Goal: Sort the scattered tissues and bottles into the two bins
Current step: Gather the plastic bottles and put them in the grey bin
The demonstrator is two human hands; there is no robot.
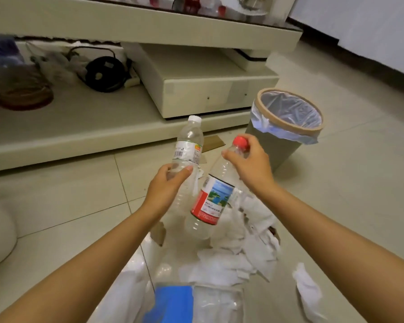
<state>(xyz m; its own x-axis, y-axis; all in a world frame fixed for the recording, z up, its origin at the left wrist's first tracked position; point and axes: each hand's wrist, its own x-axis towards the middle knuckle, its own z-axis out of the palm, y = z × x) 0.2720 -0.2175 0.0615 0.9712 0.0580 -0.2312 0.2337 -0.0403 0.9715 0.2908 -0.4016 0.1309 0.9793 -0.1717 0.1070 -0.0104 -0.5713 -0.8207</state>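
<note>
My left hand (167, 186) grips the lower body of a clear white-capped bottle (189, 142), held upright above the floor. A larger clear bottle (211, 199) with a red cap and a red-and-blue label hangs tilted from my right hand (250, 164), which pinches it at the neck. Crumpled white tissues (240, 248) lie heaped on the floor under both bottles. One more tissue (307, 290) lies apart at the right. A grey bin (286, 129) with a tan rim and a clear liner stands beyond my right hand.
A low cream table (103, 127) with a shelf and drawer unit fills the back. At the bottom edge sits a white plastic bag (124, 297) with a blue object (173, 304) on it. Brown cardboard scraps (214, 143) lie by the table base.
</note>
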